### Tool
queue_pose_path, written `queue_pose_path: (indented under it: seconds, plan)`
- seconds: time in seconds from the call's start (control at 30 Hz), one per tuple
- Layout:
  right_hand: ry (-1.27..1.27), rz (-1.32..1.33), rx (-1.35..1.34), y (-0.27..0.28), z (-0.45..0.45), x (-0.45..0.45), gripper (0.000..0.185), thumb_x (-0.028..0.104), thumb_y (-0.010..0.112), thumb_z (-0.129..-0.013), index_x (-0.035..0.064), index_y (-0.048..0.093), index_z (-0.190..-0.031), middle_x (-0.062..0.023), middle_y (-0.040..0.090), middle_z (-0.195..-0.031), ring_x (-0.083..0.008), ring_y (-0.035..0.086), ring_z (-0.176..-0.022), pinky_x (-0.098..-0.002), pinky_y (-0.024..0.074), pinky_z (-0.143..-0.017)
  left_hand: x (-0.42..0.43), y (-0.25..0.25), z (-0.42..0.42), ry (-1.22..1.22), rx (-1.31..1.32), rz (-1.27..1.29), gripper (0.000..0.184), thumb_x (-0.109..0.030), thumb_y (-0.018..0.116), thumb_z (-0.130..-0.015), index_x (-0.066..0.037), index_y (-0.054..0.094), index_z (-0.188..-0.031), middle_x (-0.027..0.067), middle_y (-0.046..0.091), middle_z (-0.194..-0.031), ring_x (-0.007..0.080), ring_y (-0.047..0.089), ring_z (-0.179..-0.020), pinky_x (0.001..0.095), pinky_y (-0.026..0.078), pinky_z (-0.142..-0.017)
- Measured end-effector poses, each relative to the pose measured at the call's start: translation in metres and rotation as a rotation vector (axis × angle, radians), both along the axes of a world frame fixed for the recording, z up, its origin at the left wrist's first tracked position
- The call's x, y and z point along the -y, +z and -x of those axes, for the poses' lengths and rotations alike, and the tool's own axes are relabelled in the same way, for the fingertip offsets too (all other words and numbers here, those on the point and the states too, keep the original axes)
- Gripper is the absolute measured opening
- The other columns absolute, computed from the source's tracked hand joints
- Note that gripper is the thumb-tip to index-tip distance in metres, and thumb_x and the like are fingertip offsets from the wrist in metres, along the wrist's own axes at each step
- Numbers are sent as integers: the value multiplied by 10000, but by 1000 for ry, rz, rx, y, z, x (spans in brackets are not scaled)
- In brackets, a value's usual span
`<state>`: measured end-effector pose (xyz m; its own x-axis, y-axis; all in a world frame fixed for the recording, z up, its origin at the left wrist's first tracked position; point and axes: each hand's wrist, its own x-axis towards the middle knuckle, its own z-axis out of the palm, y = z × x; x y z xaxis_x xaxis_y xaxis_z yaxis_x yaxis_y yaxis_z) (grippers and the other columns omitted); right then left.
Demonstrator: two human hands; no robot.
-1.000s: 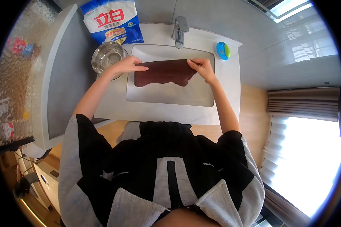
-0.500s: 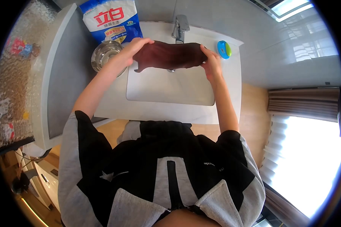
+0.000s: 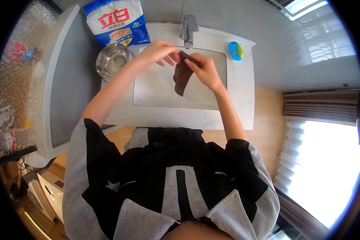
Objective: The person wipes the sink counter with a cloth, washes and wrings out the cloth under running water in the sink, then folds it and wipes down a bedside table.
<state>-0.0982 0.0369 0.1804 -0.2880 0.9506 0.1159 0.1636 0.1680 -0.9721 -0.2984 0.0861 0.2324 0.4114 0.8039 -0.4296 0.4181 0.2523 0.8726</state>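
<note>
– Left hand and right hand are now much closer together than half a second ago, and the brown cloth is no longer stretched between them.

– So what does this change mean for the work?

– It seems to me that the cloth is being turned or gathered. It hangs down narrow, over the sink basin.

– Which hand carries it?

– Surely the right one: its thumb and fingers are pinching the upper part. The left one is blurred, its fingers half bent beside the top of the cloth. Whether they also grip it, I cannot tell.

– And what is around?

– Behind the basin stands the tap, which is not covered by the cloth any more. To the right lies a blue and green brush. To the left are a glass bowl and a detergent bag.

– Does something stand in the way?

– Only the left forearm, I think: it passes close to the bowl and hides a little of the basin's rim.
</note>
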Motion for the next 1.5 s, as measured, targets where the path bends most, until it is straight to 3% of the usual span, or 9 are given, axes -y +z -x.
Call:
queue_pose_path:
  seconds: [0.17,0.3,0.57,0.7,0.87,1.1,1.27,1.37,1.5]
  plan:
    - [79,7,3,16,-23,-1,247,192,505,-946,-35,600,-970,-28,559,-815,-91,488,-766,-257,419,-711,7,-24,10,-191,319,-541,230,-122,633,-800,-73,568,-1015,33,601,-1080,112,584,-975,300,463,-703]
    - [77,-22,11,20,-30,-9,263,217,484,-958,-23,588,-928,8,518,-744,-73,436,-730,-239,402,-674,21,-44,-9,-158,393,-543,314,-82,657,-763,-92,559,-1062,-9,593,-1046,101,576,-888,245,448,-685]
    - [78,15,17,15,-32,-6,254,199,504,-948,-25,559,-842,9,506,-717,-70,431,-700,-243,403,-649,22,-47,3,-422,37,-407,144,-139,641,-809,-72,572,-916,-10,553,-812,93,524,-754,243,407,-650]
    - [88,-4,131,12,-35,-4,245,195,528,-932,-32,581,-858,-17,530,-702,-89,449,-669,-258,413,-627,3,-25,25,-517,-298,-908,181,-241,627,-806,-125,590,-939,44,605,-768,219,560,-725,335,439,-655]
    - [-64,11,210,1,-29,-7,289,241,556,-915,-39,616,-880,-31,593,-738,-103,480,-653,-277,427,-597,-1,-3,20,-456,-503,-648,232,-265,642,-812,-65,624,-928,43,607,-768,197,583,-732,334,441,-654]
    - [-178,289,-256,6,-7,-2,360,321,549,-918,-25,632,-968,-22,627,-831,-96,520,-728,-284,444,-661,-5,8,-10,-6,29,92,293,-278,631,-834,-19,634,-970,49,661,-846,98,554,-577,234,428,-544]
    - [-26,139,12,27,2,-1,271,154,696,-808,-29,629,-996,-34,624,-808,-95,547,-746,-248,449,-672,6,30,-11,-244,38,-82,337,-335,571,-885,-5,640,-879,61,658,-796,111,595,-509,215,427,-494]
    - [0,117,-105,22,0,-10,204,98,673,-815,-35,628,-963,-16,608,-771,-83,523,-711,-248,441,-644,-5,24,6,46,-52,-406,362,-353,557,-892,-6,646,-840,58,654,-749,129,590,-493,220,435,-488]
    - [53,68,43,29,-4,-19,153,68,625,-837,-35,626,-950,-14,593,-751,-75,494,-701,-249,433,-639,-4,5,-3,168,497,-80,358,-367,543,-887,-32,646,-811,53,650,-750,117,623,-671,236,460,-633]
